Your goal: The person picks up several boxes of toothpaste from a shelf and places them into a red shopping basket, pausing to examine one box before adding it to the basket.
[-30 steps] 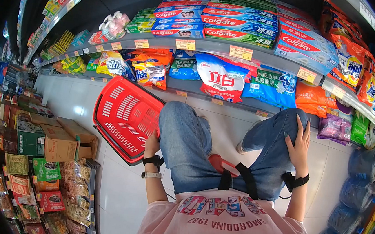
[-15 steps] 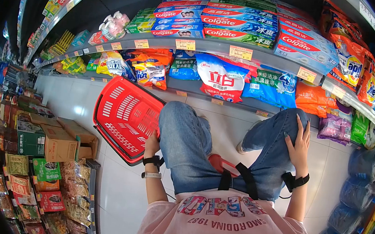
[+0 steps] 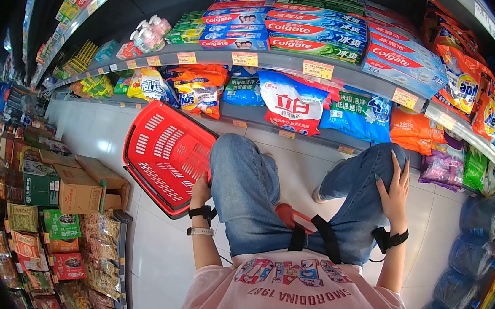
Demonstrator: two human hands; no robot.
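A red shopping basket (image 3: 162, 146) with a black rim stands tilted on the floor to my left, against the lower shelf. My left hand (image 3: 201, 190) is closed on the basket's near right edge, beside my left knee; some of its fingers are hidden. Over my right knee lies my right hand (image 3: 396, 192), fingers spread flat on the jeans (image 3: 364, 183) and nothing in it. In front of my knees, a white and blue bag of washing powder (image 3: 291, 102) sits on the bottom shelf.
Stacked toothpaste boxes (image 3: 316, 31) fill the shelf (image 3: 280, 61) above the detergent bags. Cardboard cartons (image 3: 80, 189) and packaged snacks (image 3: 67, 265) line the left side. Large blue water bottles (image 3: 455, 288) stand at the right. Pale floor tiles (image 3: 157, 259) lie between.
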